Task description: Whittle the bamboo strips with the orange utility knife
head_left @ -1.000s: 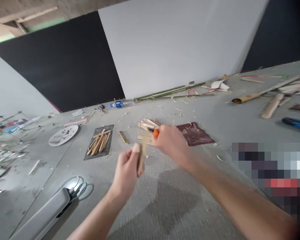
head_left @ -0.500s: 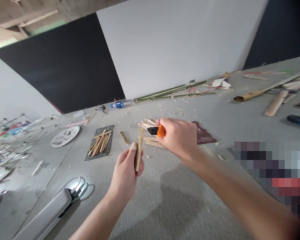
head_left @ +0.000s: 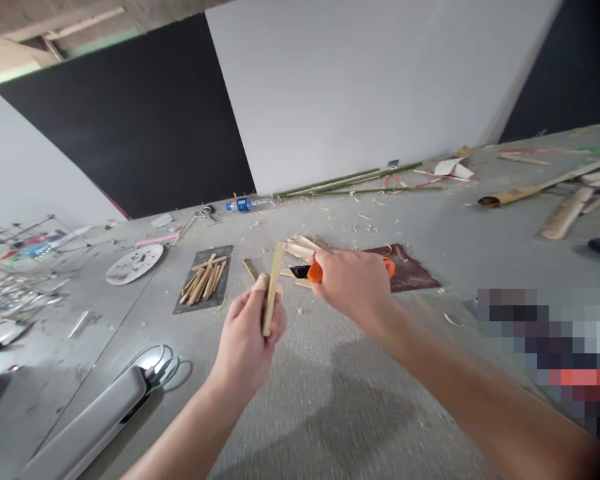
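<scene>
My left hand [head_left: 254, 327] is closed around a flat bamboo strip [head_left: 274, 287], which stands tilted up from the fist with the thumb along its side. In my right hand [head_left: 353, 283] is an orange utility knife [head_left: 316, 271], its black blade end pointing left toward the strip. A small gap shows between blade and strip. Behind the knife lies a pile of split bamboo pieces [head_left: 303, 248], partly hidden by my right hand, beside a dark red sheet [head_left: 414, 270]. A short bamboo piece [head_left: 251, 269] rests on the floor just beyond my left hand.
Several bamboo sticks [head_left: 205, 280] lie on a dark mat [head_left: 221, 293] to the left. A white disc [head_left: 135, 265], a long grey device with cables [head_left: 93, 420] and a water bottle [head_left: 245, 204] are farther out. Green bamboo poles [head_left: 350, 183] line the wall; shavings litter the floor.
The knife has dropped slightly and turned, so more of its orange handle shows behind my right hand. My left hand and the strip have shifted slightly up and left. The camera view has moved slightly.
</scene>
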Demonstrator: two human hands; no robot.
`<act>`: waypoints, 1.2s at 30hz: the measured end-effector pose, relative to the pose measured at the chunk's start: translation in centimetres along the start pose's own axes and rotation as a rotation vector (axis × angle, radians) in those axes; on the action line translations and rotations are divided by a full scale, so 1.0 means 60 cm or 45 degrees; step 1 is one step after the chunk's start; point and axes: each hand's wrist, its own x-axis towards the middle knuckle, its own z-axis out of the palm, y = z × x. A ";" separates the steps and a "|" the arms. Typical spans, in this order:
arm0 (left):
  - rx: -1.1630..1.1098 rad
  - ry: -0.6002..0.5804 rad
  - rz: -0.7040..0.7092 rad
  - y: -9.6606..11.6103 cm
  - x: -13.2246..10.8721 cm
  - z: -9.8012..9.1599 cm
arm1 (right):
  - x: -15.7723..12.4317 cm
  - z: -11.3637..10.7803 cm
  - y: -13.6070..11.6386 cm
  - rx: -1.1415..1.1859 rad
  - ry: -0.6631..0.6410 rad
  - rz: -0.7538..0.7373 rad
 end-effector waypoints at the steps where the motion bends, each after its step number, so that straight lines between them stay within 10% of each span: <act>1: -0.036 0.007 -0.002 0.003 0.002 -0.002 | 0.001 0.001 0.001 -0.009 -0.018 0.002; 36: 0.433 0.050 0.145 -0.015 0.012 -0.015 | 0.000 -0.036 -0.025 0.423 -0.467 0.000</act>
